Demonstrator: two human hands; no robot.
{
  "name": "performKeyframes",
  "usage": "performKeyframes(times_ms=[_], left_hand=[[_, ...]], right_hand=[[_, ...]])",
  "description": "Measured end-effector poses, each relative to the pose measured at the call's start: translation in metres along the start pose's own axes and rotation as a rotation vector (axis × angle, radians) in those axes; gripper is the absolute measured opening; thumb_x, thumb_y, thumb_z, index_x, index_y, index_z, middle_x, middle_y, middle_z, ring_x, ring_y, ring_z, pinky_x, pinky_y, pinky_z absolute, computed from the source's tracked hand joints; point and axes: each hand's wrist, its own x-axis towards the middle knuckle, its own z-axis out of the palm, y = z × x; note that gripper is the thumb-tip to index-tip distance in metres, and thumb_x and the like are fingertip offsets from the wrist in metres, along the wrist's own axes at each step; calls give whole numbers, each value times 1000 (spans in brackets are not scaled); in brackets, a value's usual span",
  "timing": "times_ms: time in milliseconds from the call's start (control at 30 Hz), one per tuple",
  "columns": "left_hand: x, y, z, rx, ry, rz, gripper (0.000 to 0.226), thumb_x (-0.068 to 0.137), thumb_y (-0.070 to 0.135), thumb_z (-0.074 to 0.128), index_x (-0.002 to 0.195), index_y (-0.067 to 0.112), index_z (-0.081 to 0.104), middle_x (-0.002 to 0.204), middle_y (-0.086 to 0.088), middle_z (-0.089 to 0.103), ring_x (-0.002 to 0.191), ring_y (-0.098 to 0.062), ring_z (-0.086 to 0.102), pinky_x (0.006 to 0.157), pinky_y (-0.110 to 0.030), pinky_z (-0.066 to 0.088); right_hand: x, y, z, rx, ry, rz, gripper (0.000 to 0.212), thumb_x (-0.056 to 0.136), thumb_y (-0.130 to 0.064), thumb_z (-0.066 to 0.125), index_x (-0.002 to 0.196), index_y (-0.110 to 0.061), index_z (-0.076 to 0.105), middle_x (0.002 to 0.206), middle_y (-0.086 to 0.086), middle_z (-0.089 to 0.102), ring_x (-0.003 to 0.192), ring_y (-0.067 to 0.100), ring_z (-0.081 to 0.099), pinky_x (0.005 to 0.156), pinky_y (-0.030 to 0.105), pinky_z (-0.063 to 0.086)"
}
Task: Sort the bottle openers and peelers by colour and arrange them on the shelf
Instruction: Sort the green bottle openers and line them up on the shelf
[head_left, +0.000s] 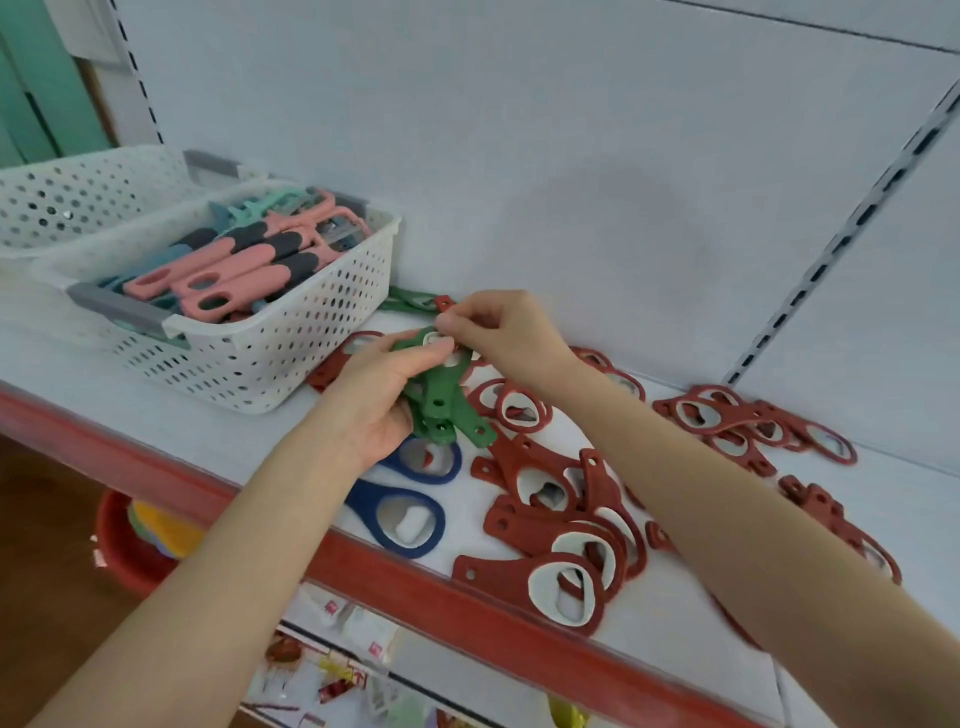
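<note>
green openers (441, 410) bunched in left hand (379, 395), right hand (498, 332) pinching top

No legible text/labels anywhere in view.

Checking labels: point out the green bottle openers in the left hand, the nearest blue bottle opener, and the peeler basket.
green bottle openers (447, 415), head view, handles of the held bunch.
blue bottle opener (370, 506), head view, its handle.
basket (311, 332), head view, front wall.
</note>
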Motion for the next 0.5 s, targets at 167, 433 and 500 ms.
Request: performKeyframes(times_ms=[167, 433, 500], left_hand=[[-3, 8, -22, -78, 136, 54, 15, 87, -5, 49, 100, -1, 56, 87, -19, 66, 65, -21, 70, 54, -27, 56], [2, 10, -39, -119, 201, 97, 21, 86, -7, 44, 101, -1, 58, 88, -18, 65, 73, -23, 69, 58, -28, 57], [3, 9, -38, -115, 200, 92, 21, 85, -7, 44, 97, 1, 59, 86, -17, 65, 70, -21, 69, 57, -27, 56]], right_hand=[[39, 24, 7, -361, 0, -21, 25, 95, -20, 49, 107, -5, 64, 102, 11, 65, 92, 21, 58, 80, 29, 42], [39, 38, 7, -588, -181, -21, 34, 94, -38, 48, 97, -9, 66, 88, 7, 67, 86, 22, 60, 79, 33, 46], [41, 35, 4, -529, -133, -8, 42, 92, -38, 51, 77, -1, 63, 72, 11, 63, 70, 21, 56, 68, 31, 45]])
